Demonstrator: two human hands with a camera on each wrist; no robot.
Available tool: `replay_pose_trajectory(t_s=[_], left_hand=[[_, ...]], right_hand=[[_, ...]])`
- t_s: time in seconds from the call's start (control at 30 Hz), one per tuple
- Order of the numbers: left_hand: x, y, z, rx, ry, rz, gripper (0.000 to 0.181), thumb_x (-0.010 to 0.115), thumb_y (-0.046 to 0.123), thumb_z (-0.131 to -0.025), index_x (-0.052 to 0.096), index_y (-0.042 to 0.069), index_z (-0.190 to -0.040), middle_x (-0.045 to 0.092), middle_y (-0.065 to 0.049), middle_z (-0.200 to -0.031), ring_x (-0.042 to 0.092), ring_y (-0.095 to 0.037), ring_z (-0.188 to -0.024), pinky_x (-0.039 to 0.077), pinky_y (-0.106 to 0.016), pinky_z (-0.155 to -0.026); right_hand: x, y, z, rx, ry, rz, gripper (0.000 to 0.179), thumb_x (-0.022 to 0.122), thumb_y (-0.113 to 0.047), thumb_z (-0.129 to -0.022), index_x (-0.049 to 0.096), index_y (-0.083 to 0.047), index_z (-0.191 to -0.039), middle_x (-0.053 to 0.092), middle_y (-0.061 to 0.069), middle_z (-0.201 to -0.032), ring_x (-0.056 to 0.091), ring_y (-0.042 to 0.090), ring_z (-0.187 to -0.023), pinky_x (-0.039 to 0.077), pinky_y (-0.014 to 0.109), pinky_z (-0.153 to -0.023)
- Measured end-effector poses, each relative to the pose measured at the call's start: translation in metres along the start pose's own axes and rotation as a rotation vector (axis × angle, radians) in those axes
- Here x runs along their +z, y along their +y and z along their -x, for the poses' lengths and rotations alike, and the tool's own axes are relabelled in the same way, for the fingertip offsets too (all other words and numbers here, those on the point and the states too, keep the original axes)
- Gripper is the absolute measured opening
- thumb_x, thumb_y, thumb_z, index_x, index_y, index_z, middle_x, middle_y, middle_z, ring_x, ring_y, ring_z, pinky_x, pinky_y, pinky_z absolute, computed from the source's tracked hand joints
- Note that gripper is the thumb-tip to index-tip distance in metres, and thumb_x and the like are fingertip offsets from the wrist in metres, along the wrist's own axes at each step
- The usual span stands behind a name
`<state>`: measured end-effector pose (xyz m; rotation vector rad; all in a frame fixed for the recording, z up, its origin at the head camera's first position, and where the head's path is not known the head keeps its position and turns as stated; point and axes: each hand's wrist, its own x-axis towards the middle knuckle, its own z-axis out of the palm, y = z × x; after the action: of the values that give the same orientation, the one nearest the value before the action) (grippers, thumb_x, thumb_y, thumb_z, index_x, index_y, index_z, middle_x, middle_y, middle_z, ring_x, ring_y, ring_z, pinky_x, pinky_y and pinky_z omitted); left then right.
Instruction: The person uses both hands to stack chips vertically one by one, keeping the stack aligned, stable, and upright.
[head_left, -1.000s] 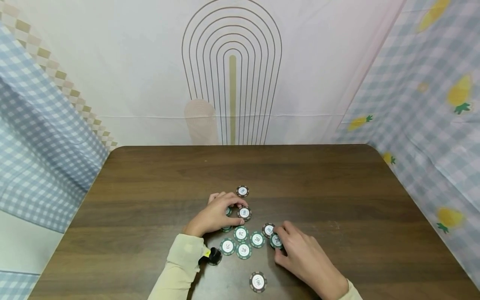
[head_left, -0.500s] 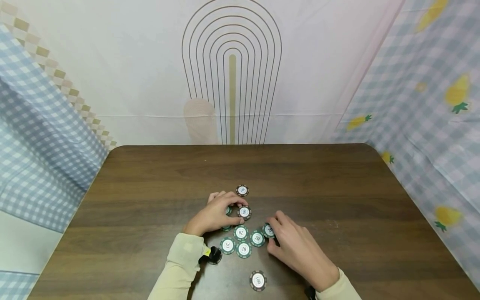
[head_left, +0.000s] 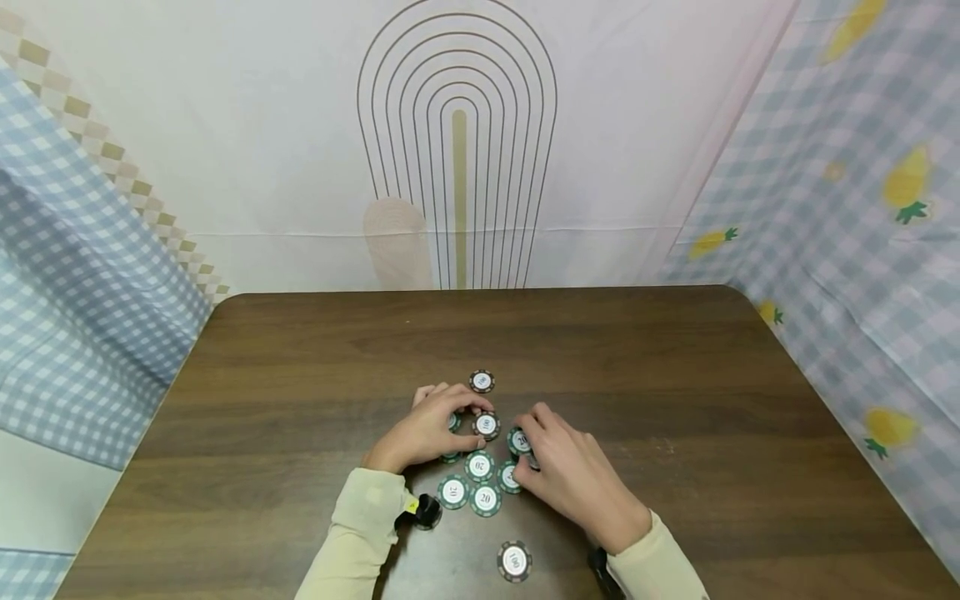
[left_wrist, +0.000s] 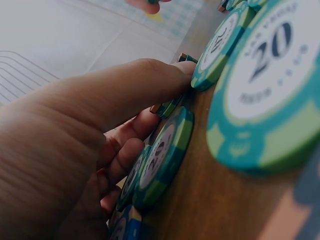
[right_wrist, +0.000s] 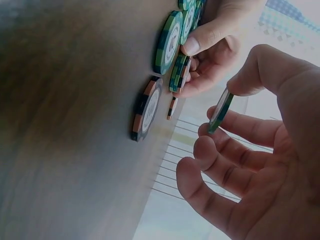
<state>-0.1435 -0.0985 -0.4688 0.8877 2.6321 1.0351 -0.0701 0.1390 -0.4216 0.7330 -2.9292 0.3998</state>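
Observation:
My right hand [head_left: 573, 471] pinches a green poker chip [head_left: 518, 440] marked 20 between thumb and fingers. In the right wrist view that green chip [right_wrist: 220, 114] is raised off the table, edge-on. My left hand [head_left: 431, 429] holds a short stack of poker chips, a black 100 chip [head_left: 486, 425] on top. Green chips show in the stack [right_wrist: 179, 72] below the black one in the right wrist view. More green 20 chips [head_left: 479, 466] lie just in front of the left thumb, and another [left_wrist: 159, 156] is under its palm.
A black chip [right_wrist: 148, 110] lies beneath the right hand. One black chip [head_left: 482, 381] lies beyond the left hand, another [head_left: 514, 561] near the front. The brown table [head_left: 675, 358] ends at a hanging white cloth [head_left: 300, 167], with checked curtains at both sides.
My right hand has carried the green chip up and leftward, over the black chip and toward the stack. The left hand keeps its place around the stack.

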Motion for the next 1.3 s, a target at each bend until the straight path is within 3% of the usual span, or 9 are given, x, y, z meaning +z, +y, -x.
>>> replay_pose_trajectory(t_s=[0.17, 0.43, 0.93, 1.3], left_hand=[[-0.001, 0.000, 0.000, 0.004, -0.001, 0.003, 0.040, 0.084, 0.031, -0.091, 0.071, 0.025, -0.128, 0.068, 0.011, -0.116, 0.056, -0.011, -0.107, 0.027, -0.050, -0.105], [-0.002, 0.001, -0.001, 0.028, -0.001, 0.011, 0.039, 0.083, 0.032, -0.092, 0.072, 0.024, -0.128, 0.069, 0.009, -0.125, 0.057, -0.016, -0.113, 0.028, -0.053, -0.106], [-0.003, 0.001, -0.002, 0.000, -0.016, 0.003, 0.043, 0.085, 0.031, -0.091, 0.071, 0.020, -0.130, 0.068, 0.005, -0.129, 0.057, -0.019, -0.116, 0.028, -0.053, -0.108], [-0.004, -0.001, 0.000, -0.021, -0.024, 0.015, 0.047, 0.084, 0.032, -0.092, 0.070, 0.018, -0.134, 0.067, 0.003, -0.133, 0.057, -0.020, -0.118, 0.027, -0.052, -0.109]], right_hand=[[0.001, -0.001, -0.007, -0.001, -0.001, -0.016, 0.034, 0.073, -0.015, -0.086, 0.070, -0.010, -0.120, 0.057, 0.001, -0.101, 0.045, 0.008, -0.069, 0.037, 0.024, -0.050], [0.005, -0.001, -0.017, -0.016, 0.025, -0.017, 0.035, 0.075, -0.017, -0.087, 0.071, -0.011, -0.122, 0.059, 0.001, -0.103, 0.049, 0.009, -0.071, 0.040, 0.026, -0.050], [0.012, -0.008, -0.033, -0.018, 0.009, 0.026, 0.036, 0.081, -0.022, -0.087, 0.070, -0.007, -0.118, 0.060, 0.004, -0.102, 0.054, 0.011, -0.072, 0.046, 0.028, -0.051], [0.023, -0.010, -0.040, -0.036, 0.025, 0.023, 0.035, 0.080, -0.017, -0.087, 0.071, -0.004, -0.118, 0.060, 0.005, -0.100, 0.057, 0.014, -0.072, 0.049, 0.032, -0.052]])
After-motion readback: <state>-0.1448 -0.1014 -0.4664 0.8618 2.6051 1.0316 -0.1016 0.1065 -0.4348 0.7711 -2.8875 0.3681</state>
